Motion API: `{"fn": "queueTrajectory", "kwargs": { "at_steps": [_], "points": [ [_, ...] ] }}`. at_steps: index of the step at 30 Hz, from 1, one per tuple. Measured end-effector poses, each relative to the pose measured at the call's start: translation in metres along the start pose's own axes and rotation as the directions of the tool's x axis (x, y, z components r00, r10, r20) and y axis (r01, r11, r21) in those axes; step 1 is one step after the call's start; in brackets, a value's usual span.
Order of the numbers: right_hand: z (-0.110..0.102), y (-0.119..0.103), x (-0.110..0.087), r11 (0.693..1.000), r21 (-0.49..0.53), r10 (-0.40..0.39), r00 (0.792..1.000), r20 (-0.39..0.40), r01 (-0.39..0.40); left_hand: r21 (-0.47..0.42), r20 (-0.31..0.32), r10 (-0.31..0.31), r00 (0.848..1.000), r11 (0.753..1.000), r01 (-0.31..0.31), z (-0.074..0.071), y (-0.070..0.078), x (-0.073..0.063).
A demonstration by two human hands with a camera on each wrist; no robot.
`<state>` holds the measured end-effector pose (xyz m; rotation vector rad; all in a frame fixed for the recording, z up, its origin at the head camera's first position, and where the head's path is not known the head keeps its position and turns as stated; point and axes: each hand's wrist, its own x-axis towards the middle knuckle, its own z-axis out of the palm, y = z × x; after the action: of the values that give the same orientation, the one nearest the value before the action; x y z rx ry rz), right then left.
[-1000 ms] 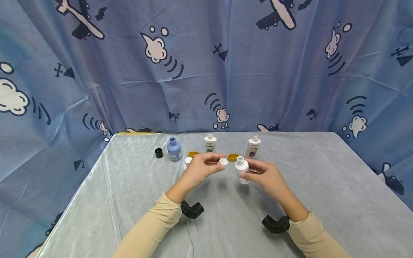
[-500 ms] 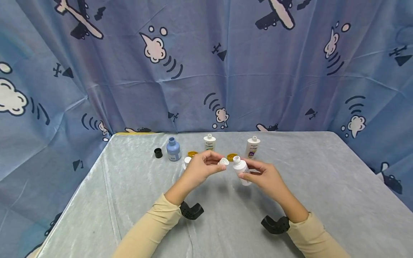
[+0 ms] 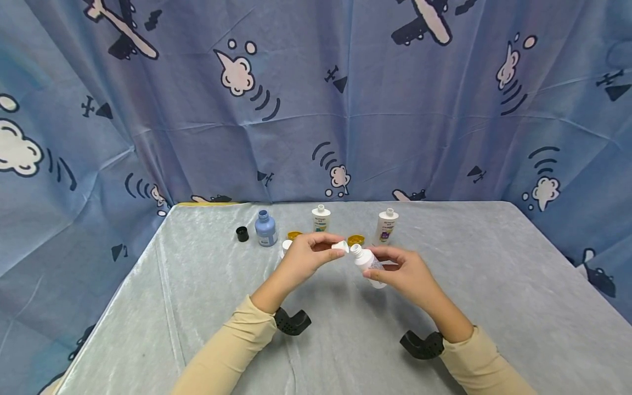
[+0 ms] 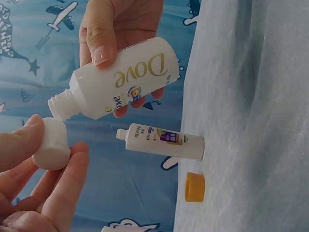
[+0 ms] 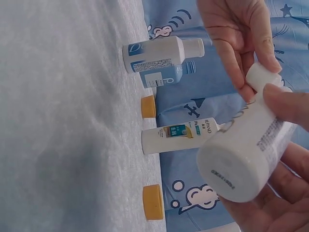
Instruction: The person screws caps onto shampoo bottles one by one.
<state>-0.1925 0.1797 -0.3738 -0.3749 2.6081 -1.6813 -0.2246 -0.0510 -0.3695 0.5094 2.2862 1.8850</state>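
Observation:
Between thumb and fingers, my left hand (image 3: 307, 255) pinches a white screw cap (image 3: 339, 246). My right hand (image 3: 405, 271) grips a white Dove bottle (image 3: 369, 264) around its body, above the table. The bottle leans left, its bare threaded neck pointing at the cap. In the left wrist view the neck is right at the edge of the cap (image 4: 52, 145), and gold lettering shows on the bottle (image 4: 128, 77). The right wrist view shows the bottle's base (image 5: 231, 169), with the cap (image 5: 263, 76) beyond it at the neck end.
Behind the hands stand two uncapped white bottles (image 3: 321, 219) (image 3: 387, 225), an uncapped blue bottle (image 3: 266, 231) and a capped white bottle (image 5: 154, 54), partly hidden by my left hand in the head view. Gold caps (image 3: 355, 240) and a black cap (image 3: 242, 234) lie among them.
The Dove bottle has tipped over to the left, bringing its neck closer to the cap. My left hand has turned the cap so its opening faces the neck.

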Motion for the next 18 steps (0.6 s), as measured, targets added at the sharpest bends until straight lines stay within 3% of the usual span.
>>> {"fn": "queueTrajectory", "kwargs": {
  "at_steps": [10, 18],
  "points": [
    [0.0001, -0.0022, -0.0007, 0.999, -0.042, 0.007, 1.0, 0.012, -0.007, 0.054, -0.009, 0.029, 1.0, 0.998, -0.028, -0.0004, -0.0002, -0.0001],
    [0.001, -0.0014, -0.0005, 0.998, -0.058, -0.017, 1.0, 0.025, 0.019, -0.025, -0.048, -0.037, 0.998, 0.999, 0.035, 0.0005, 0.0047, -0.0008]
  ]
}}
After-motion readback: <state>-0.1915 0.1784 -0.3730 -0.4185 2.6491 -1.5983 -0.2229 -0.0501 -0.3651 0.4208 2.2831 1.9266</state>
